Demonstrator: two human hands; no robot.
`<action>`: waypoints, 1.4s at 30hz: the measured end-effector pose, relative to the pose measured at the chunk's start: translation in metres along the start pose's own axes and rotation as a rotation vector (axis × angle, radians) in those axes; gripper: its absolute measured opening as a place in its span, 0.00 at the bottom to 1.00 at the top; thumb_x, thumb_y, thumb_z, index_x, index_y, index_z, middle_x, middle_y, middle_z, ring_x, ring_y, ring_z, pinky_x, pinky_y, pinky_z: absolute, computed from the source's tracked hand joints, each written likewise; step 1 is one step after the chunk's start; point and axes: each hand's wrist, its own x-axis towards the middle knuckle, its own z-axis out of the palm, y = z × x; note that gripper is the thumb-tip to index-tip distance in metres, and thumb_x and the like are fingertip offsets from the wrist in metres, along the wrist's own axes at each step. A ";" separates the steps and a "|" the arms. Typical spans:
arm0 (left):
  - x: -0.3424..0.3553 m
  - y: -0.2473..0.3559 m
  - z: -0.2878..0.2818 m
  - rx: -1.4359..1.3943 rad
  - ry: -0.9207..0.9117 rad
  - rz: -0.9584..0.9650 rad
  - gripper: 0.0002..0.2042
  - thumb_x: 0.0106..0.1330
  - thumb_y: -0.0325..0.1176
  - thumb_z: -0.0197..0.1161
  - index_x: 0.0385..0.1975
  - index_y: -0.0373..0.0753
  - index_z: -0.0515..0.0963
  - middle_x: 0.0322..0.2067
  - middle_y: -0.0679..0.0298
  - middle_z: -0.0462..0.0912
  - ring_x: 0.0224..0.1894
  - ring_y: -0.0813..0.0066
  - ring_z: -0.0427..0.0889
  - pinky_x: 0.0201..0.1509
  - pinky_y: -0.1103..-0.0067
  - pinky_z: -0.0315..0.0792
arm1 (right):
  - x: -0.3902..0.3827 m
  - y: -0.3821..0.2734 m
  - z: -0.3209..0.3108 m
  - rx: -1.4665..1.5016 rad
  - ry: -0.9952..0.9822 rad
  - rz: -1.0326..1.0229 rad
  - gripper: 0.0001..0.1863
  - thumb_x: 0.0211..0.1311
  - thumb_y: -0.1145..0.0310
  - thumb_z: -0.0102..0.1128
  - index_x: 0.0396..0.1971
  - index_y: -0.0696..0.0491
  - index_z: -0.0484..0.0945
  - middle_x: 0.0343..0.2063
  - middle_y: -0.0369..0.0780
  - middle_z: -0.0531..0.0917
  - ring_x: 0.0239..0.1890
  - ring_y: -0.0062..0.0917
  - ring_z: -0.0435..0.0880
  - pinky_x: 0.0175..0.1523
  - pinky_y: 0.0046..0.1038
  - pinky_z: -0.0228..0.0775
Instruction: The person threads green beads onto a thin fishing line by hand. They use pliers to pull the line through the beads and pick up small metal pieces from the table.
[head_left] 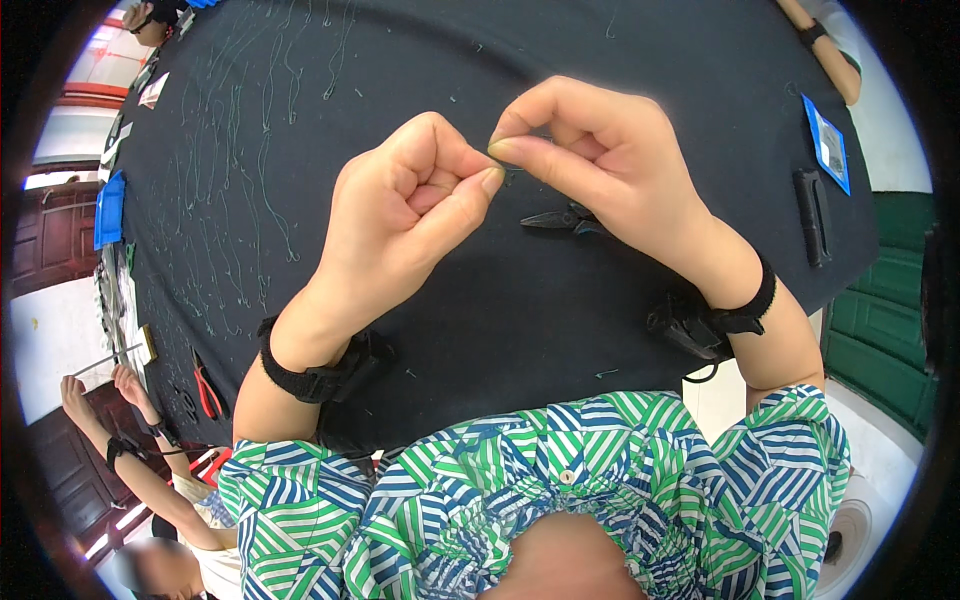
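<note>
Above the dark cloth, my left hand (405,205) and my right hand (610,160) meet at their fingertips. Each is closed in a pinch of thumb and forefinger. A faint bit of thin green thread (508,168) shows where the tips come together; most of it is hidden by the fingers. Just below my right hand lies a pair of pliers (550,219) with dark jaws, its handles partly covered by that hand. Many thin green threads (265,150) with looped or knotted ends are spread in lines on the cloth to the left of my left hand.
Black cloth (480,320) covers the table. At the right edge are a blue-edged packet (826,145) and a black bar-shaped object (812,217). Red-handled pliers (206,388) and a blue packet (110,210) lie at the left. Other people's arms (150,480) reach in around the table.
</note>
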 end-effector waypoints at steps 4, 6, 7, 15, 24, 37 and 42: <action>0.000 -0.003 0.001 -0.001 0.038 0.035 0.05 0.63 0.25 0.63 0.29 0.34 0.74 0.17 0.75 0.71 0.20 0.94 0.62 0.23 0.90 0.58 | 0.001 0.006 0.001 0.188 -0.042 0.180 0.08 0.61 0.68 0.62 0.33 0.57 0.80 0.13 0.27 0.69 0.17 0.07 0.61 0.23 0.16 0.53; 0.000 -0.006 0.001 0.007 0.050 0.039 0.05 0.63 0.25 0.64 0.29 0.34 0.74 0.17 0.75 0.71 0.20 0.93 0.62 0.23 0.89 0.58 | 0.000 0.009 0.004 0.258 -0.053 0.214 0.08 0.61 0.67 0.62 0.32 0.57 0.80 0.13 0.26 0.67 0.17 0.07 0.61 0.22 0.16 0.52; 0.001 -0.008 0.002 -0.002 0.062 0.065 0.05 0.63 0.25 0.64 0.29 0.34 0.74 0.17 0.75 0.71 0.20 0.94 0.62 0.23 0.90 0.58 | -0.001 0.011 0.006 0.265 -0.047 0.213 0.08 0.61 0.68 0.62 0.31 0.57 0.79 0.13 0.25 0.67 0.17 0.07 0.61 0.22 0.17 0.52; 0.001 -0.004 0.002 -0.060 0.120 0.071 0.04 0.66 0.26 0.62 0.31 0.33 0.74 0.18 0.77 0.71 0.20 0.96 0.62 0.23 0.93 0.56 | -0.005 0.006 0.008 0.149 -0.119 0.174 0.07 0.55 0.70 0.62 0.24 0.56 0.75 0.13 0.31 0.70 0.17 0.12 0.66 0.23 0.20 0.58; 0.002 -0.004 0.004 -0.079 0.101 0.047 0.04 0.65 0.25 0.61 0.31 0.32 0.74 0.18 0.76 0.72 0.20 0.95 0.63 0.23 0.92 0.57 | -0.001 -0.001 0.005 -0.243 0.100 -0.351 0.05 0.52 0.71 0.65 0.29 0.52 0.78 0.22 0.39 0.80 0.27 0.32 0.82 0.32 0.29 0.73; 0.002 -0.006 0.002 0.077 0.081 0.135 0.04 0.63 0.25 0.64 0.30 0.33 0.76 0.16 0.75 0.71 0.18 0.95 0.63 0.22 0.91 0.56 | -0.003 0.015 0.005 0.293 -0.041 0.263 0.07 0.59 0.67 0.63 0.29 0.55 0.80 0.12 0.26 0.67 0.17 0.06 0.62 0.22 0.17 0.53; 0.001 -0.005 0.002 -0.011 0.153 0.111 0.04 0.65 0.25 0.63 0.32 0.32 0.76 0.17 0.77 0.70 0.19 0.96 0.62 0.22 0.92 0.54 | -0.004 0.003 0.007 0.097 -0.117 0.107 0.05 0.55 0.69 0.62 0.25 0.54 0.77 0.12 0.33 0.70 0.15 0.15 0.67 0.23 0.21 0.58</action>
